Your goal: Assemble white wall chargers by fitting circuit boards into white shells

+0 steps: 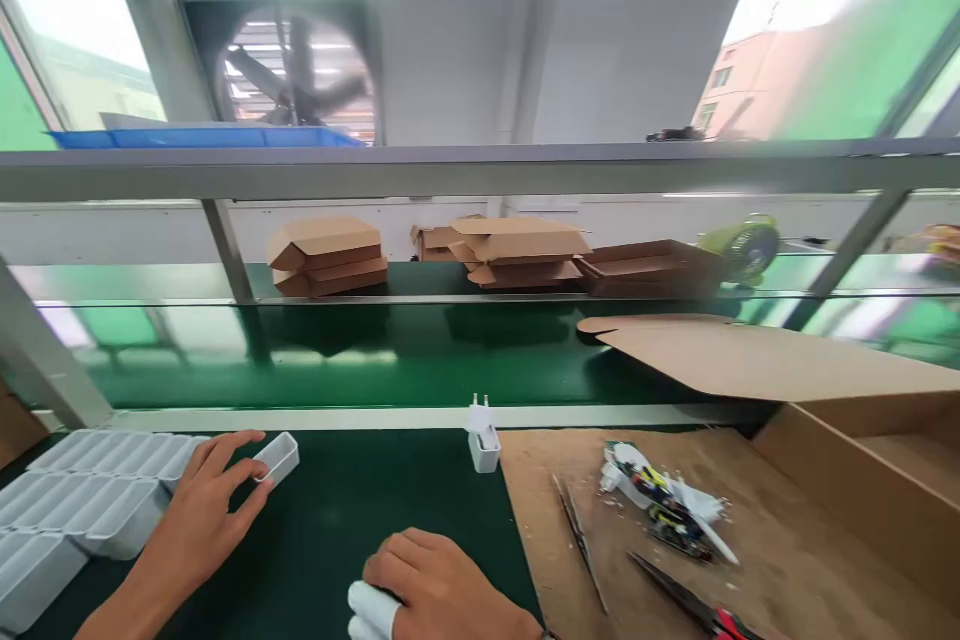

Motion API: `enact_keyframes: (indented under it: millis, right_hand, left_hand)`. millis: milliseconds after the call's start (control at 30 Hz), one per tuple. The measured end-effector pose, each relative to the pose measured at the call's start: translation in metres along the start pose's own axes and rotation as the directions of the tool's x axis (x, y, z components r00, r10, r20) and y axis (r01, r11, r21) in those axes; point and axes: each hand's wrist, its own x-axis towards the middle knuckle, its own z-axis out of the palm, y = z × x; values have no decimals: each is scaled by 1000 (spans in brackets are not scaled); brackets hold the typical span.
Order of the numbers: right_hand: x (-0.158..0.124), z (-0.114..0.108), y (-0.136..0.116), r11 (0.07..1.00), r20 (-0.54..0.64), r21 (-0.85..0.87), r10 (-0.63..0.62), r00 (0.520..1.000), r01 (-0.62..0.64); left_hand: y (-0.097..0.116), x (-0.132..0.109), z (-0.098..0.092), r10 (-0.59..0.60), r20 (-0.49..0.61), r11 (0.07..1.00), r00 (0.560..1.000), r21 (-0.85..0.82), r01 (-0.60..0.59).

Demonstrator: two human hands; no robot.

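Observation:
My left hand (pixel 217 500) pinches a small white plastic charger case (pixel 277 460) between thumb and fingers, with its open hollow side facing up. Right beside that hand are rows of similar white cases (pixel 112 510) on the green bench. My right hand (pixel 442 585) rests low over the bench with curled fingers. White coverings (pixel 373 610) wrap some of its fingers, and its fingertips are hidden, so anything in its grasp cannot be made out. Further back, a white charger with two prongs (pixel 484 435) stands upright, its upper part sitting in a white case.
On a brown cardboard sheet (pixel 555 530) lie tweezers (pixel 581 540), red-handled pliers (pixel 682 595) and a pile of small parts and scraps (pixel 667 500). An open carton (pixel 862 500) borders the right side. Folded cardboard boxes (pixel 517 250) sit on the green surface behind the metal rail.

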Motion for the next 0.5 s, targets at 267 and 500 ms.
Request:
enact_keyframes:
  millis: [267, 500]
  right_hand:
    - [-38, -133, 39, 894, 143, -172, 438, 887, -414]
    - [-127, -210, 61, 547, -46, -47, 835, 548, -836]
  left_hand:
    - [66, 1, 36, 235, 358, 887, 904, -458, -49]
    - [48, -24, 68, 185, 288, 887, 939, -461, -34]
